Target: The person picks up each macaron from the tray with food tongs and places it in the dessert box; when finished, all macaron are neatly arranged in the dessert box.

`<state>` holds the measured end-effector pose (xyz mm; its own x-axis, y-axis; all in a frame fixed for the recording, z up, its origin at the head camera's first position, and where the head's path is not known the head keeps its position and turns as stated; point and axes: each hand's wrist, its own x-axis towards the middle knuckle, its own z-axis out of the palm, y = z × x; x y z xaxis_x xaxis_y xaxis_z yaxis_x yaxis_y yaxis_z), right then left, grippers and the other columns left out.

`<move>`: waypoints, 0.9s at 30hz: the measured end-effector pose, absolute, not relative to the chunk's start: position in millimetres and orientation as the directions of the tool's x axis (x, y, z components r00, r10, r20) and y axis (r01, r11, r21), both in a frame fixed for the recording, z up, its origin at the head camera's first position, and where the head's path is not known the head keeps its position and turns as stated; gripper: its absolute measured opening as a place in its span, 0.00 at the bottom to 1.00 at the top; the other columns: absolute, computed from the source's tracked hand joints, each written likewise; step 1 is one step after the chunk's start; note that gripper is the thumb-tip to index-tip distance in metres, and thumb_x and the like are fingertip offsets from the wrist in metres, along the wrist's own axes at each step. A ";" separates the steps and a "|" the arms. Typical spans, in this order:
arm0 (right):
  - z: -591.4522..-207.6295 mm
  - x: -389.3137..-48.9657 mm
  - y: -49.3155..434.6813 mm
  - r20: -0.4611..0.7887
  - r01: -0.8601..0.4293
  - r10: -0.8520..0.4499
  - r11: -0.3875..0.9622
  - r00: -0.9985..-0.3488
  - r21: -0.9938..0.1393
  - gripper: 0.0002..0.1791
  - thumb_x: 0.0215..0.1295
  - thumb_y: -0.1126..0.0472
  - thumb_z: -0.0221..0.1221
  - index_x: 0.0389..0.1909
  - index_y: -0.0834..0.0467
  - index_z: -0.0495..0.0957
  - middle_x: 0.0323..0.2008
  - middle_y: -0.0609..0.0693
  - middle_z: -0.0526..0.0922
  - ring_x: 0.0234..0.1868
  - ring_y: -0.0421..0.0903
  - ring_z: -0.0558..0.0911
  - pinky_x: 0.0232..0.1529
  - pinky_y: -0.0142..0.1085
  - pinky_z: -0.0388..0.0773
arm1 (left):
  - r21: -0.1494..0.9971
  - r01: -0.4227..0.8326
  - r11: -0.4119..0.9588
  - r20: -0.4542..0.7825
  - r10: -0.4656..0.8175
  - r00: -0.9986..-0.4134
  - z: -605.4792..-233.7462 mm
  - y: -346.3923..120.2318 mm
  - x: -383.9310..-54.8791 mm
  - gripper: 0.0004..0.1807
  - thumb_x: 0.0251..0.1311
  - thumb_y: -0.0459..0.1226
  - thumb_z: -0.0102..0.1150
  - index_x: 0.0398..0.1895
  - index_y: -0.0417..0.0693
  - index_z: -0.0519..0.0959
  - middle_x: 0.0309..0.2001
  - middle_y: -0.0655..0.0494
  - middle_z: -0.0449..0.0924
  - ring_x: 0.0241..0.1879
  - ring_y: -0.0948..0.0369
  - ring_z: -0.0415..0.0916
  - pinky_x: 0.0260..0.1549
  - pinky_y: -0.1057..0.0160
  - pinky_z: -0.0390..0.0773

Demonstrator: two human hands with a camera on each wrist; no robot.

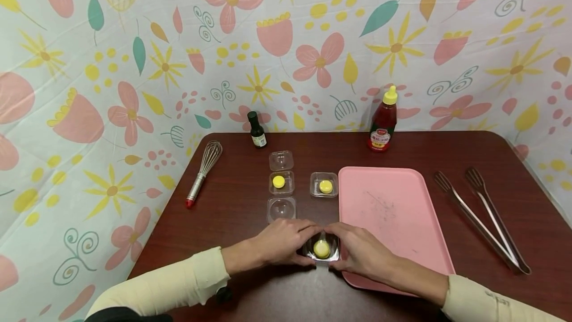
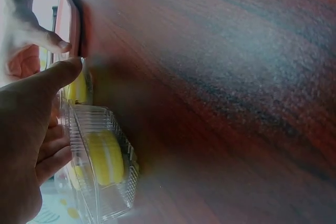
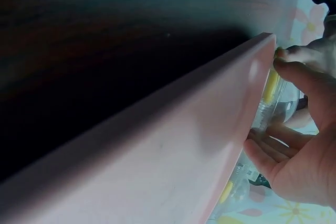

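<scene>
In the head view, both hands hold a small clear plastic box [image 1: 334,254] with a yellow macaron [image 1: 321,249] inside, near the table's front. My left hand [image 1: 282,241] grips its left side and my right hand [image 1: 367,253] its right side, thumbs at the near edge and fingers at the far edge. In the right wrist view, clear domed plastic [image 3: 289,103] shows beside the yellow of the macaron. Just beyond the left hand lies a clear domed lid [image 1: 281,209]. Farther back stand two more clear boxes, each with a yellow macaron [image 1: 279,182], [image 1: 325,186].
A pink tray [image 1: 393,212] lies beside and partly under the right forearm. Tongs [image 1: 484,220] rest at the right, a whisk [image 1: 204,173] at the left. A dark bottle [image 1: 256,130], a red sauce bottle [image 1: 383,120] and another clear lid [image 1: 281,160] are toward the back.
</scene>
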<state>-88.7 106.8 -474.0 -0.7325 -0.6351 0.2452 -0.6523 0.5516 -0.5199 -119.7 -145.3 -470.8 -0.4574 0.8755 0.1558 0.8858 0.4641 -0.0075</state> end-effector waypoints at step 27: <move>-470.9 -104.7 112.0 0.116 -0.577 -0.645 0.570 -0.755 -0.585 0.50 0.47 0.53 0.85 0.68 0.69 0.74 0.61 0.58 0.84 0.60 0.53 0.84 0.60 0.52 0.81 | 0.054 0.881 0.470 0.169 0.865 -0.472 -477.2 -149.4 -127.3 0.53 0.54 0.68 0.74 0.75 0.45 0.73 0.67 0.55 0.80 0.62 0.61 0.81 0.59 0.62 0.81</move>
